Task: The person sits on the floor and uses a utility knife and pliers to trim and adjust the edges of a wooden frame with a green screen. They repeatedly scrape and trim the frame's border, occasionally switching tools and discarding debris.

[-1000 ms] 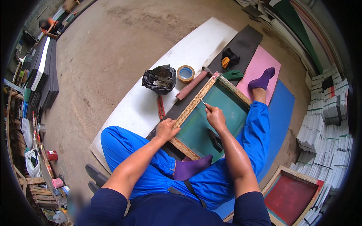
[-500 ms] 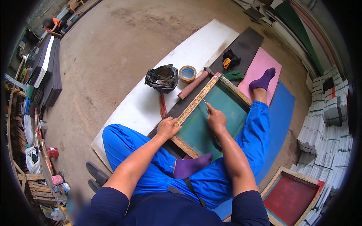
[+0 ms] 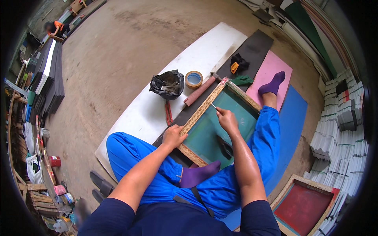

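Framed screen [image 3: 245, 114] is clasped by left hand [image 3: 173, 137], right hand [image 3: 227, 120] clutching partly hidden tool [image 3: 214, 106].

The right hand [image 3: 227, 120] closes around a slim tool [image 3: 214, 105], hiding its grip; the tip is too small to identify. The left hand [image 3: 173, 136], clasped on the rim of the wooden-framed screen [image 3: 203, 107], covers part of that wood. The right forearm and blue trousers hide the screen's lower right corner, and the forearm overlaps a dark shape [image 3: 223, 146] on the mesh, which cannot be identified. Inside the black plastic bag [image 3: 165, 94], the contents are indistinct. The lower edge cuts off a red-meshed screen [image 3: 305, 206]. A distant co-worker's [image 3: 59, 28] head is blurred.
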Tool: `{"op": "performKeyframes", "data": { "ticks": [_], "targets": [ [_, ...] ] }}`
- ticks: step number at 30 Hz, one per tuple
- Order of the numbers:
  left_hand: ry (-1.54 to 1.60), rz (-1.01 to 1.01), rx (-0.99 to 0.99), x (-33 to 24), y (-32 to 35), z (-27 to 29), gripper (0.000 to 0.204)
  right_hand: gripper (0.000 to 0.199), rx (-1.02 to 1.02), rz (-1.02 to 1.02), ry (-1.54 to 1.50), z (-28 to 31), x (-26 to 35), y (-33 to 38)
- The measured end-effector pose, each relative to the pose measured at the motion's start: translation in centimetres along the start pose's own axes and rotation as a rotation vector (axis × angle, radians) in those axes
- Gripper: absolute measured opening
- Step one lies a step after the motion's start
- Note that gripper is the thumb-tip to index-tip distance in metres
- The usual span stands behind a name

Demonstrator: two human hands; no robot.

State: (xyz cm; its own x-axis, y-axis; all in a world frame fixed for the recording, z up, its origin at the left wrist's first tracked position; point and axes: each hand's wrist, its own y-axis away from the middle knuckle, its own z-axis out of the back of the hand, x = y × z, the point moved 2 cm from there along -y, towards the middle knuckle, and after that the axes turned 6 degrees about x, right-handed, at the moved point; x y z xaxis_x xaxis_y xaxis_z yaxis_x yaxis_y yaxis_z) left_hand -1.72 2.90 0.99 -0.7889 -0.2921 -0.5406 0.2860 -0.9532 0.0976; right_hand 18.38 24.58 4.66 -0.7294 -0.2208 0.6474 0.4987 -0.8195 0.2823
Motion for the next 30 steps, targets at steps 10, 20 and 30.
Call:
{"op": "performKeyframes", "data": {
  "ticks": [10, 20, 30],
  "targets": [
    [0.018, -0.036, -0.041, -0.3, 0.0, 0.2, 0.044, 0.034, -0.047, -0.01, 0.178, 0.0, 1.0, 0.6],
    [0.034, -0.062, -0.099, 0.2, 0.0, -0.2, 0.046, 0.034, -0.025, -0.024, 0.25, 0.3, 1.9, 0.7],
    [0.006, -0.048, -0.037, 0.1, -0.4, -0.3, 0.044, 0.039, 0.05, -0.129, 0.281, -1.0, 3.5, 0.6]
  ]
}}
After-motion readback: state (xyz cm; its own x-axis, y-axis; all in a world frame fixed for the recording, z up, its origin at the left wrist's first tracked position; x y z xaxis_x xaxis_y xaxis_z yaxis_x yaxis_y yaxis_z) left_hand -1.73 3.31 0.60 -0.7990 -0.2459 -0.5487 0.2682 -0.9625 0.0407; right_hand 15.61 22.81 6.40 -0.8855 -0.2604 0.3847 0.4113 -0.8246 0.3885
